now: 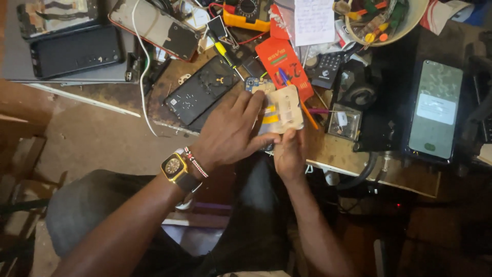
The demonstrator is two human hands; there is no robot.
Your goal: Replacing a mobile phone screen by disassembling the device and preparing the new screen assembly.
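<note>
My left hand (233, 131) lies across an opened phone (283, 109), fingers spread over its pale inner plate with yellow flex strips. A gold square watch (173, 166) and a beaded bracelet are on that wrist. My right hand (290, 153) grips the phone's near edge from below, thumb meeting the left thumb. The phone sits at the front edge of a cluttered wooden bench (328, 149). Part of the phone is hidden under my left fingers.
A black phone back (202, 90) lies left of the hands, a red card (283, 61) and yellow-handled screwdriver (225, 54) behind. A grey-green phone (435, 115) rests at right. More phones (77, 48), a yellow multimeter (246, 15) and a bowl of tools (384, 20) sit at the back.
</note>
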